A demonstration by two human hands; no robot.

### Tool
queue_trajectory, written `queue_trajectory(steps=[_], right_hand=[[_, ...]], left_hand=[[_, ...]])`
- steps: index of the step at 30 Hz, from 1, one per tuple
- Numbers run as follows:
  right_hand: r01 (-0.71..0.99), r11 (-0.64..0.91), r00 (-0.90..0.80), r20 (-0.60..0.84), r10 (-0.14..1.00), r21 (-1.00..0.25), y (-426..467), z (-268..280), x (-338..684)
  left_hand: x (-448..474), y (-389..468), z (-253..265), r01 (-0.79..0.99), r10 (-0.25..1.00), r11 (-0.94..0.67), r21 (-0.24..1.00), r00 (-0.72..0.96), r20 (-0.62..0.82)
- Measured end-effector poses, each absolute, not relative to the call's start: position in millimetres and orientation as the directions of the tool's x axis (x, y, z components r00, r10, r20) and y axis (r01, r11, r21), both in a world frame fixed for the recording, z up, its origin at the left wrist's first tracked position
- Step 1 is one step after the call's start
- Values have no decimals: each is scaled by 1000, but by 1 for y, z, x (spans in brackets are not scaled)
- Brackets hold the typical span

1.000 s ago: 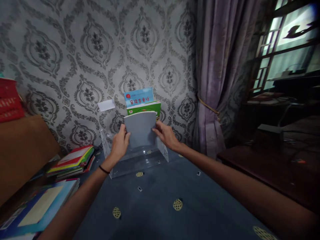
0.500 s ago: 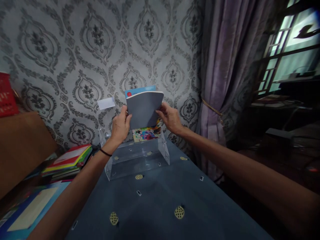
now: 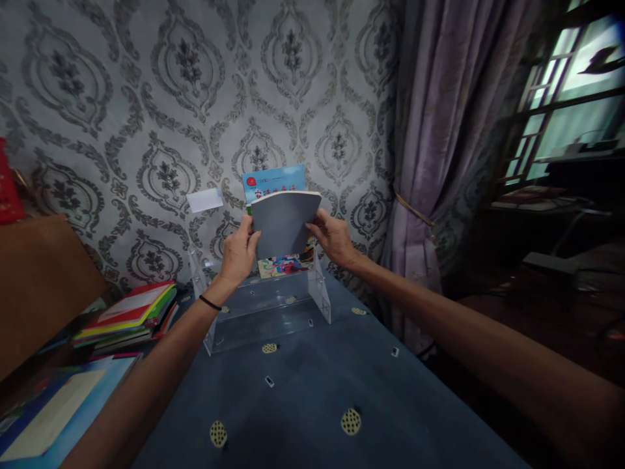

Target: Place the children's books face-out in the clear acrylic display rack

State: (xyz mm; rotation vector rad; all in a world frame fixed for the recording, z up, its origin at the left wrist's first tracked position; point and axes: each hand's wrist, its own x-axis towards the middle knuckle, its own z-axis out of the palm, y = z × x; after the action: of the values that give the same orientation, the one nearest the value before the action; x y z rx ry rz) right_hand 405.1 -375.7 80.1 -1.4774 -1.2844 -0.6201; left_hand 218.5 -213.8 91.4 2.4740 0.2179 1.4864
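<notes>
A thin grey-covered book (image 3: 286, 225) is held upright and slightly bowed between my two hands. My left hand (image 3: 238, 251) grips its left edge, thumb on the near face. On the opposite edge, my right hand (image 3: 333, 238) pinches the book the same way. Behind it stands a picture book (image 3: 278, 182) with a light-blue top and red characters; its colourful lower part shows beneath the grey book. Both are over the back of a clear acrylic rack (image 3: 319, 290) on the table. The lower edge of the grey book is above the rack's front tiers.
The table has a dark blue cloth (image 3: 312, 391) with pineapple prints. To the left lie a stack of colourful books (image 3: 129, 309), a blue book (image 3: 58, 410) and a brown box (image 3: 43, 286). Patterned wallpaper rises behind, with a purple curtain (image 3: 420, 176) at right.
The grey book has come down a little in both hands, so more of the blue picture book shows above it. Both hands keep their grip.
</notes>
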Motion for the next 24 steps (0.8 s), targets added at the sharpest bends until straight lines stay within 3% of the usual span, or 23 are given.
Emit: queue_trajectory(steps=[17,24], right_hand=[[949,-32,297,861,413,-313,-375,57,427],[942,-129,332,809,484,-309,-374,47,429]], left_hand=[[236,-215,76,10,296,-936,351,559,774],[235,-210,74,93,313,-943,320,578,753]])
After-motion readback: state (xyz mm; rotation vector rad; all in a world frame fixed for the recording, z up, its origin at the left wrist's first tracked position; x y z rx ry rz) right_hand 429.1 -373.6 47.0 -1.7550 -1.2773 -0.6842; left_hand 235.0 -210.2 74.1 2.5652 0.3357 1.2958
